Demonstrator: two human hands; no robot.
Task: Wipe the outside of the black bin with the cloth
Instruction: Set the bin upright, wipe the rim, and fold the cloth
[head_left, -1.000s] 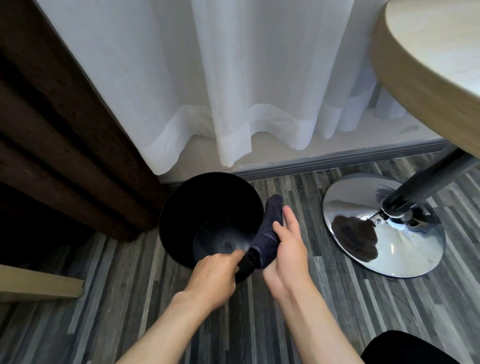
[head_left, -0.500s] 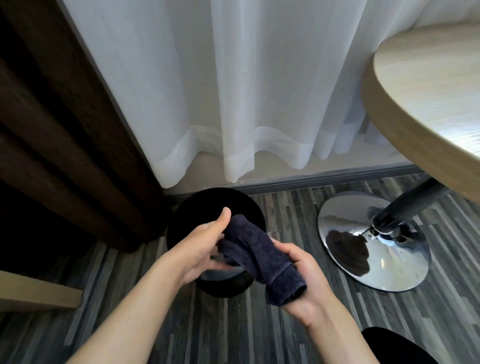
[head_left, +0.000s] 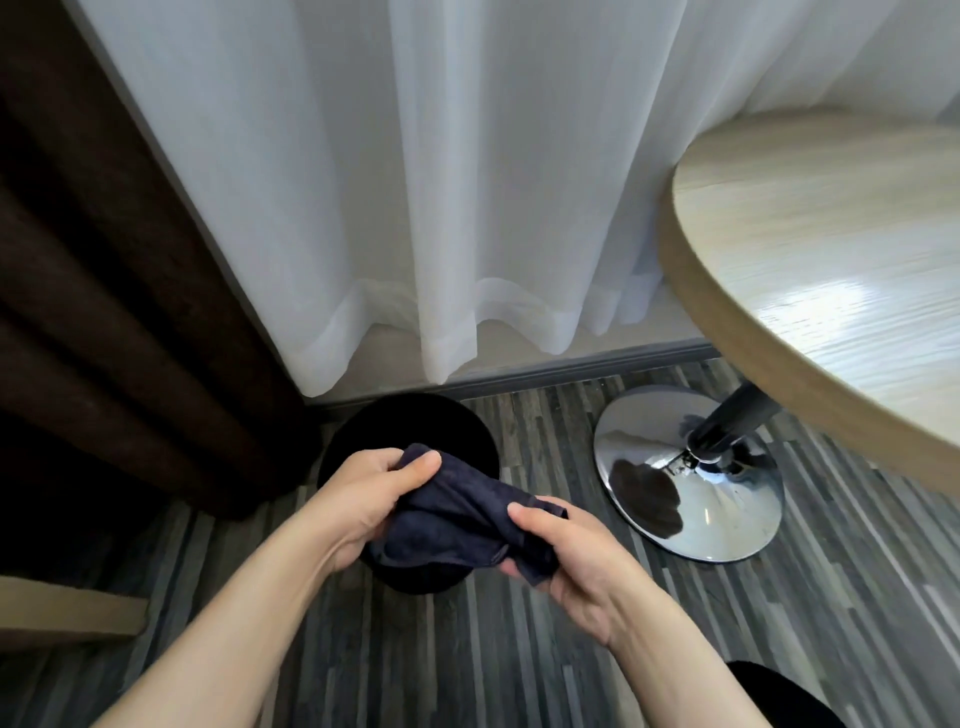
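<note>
Both hands have lifted off the black bin (head_left: 410, 415), and the left hand (head_left: 363, 499) and right hand (head_left: 566, 545) now each clench the dark cloth (head_left: 457, 514) above it, seemingly refolding. Next, the cloth must return to the bin's outer wall; the dark curtain (head_left: 130, 322) beside the bin and the chrome table base (head_left: 691, 467) near it crowd access.

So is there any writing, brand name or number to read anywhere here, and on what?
None can be read. The dark cloth, held in the left hand and the right hand, shows no tag. The black bin, the round table and its chrome base bear no visible lettering.
</note>
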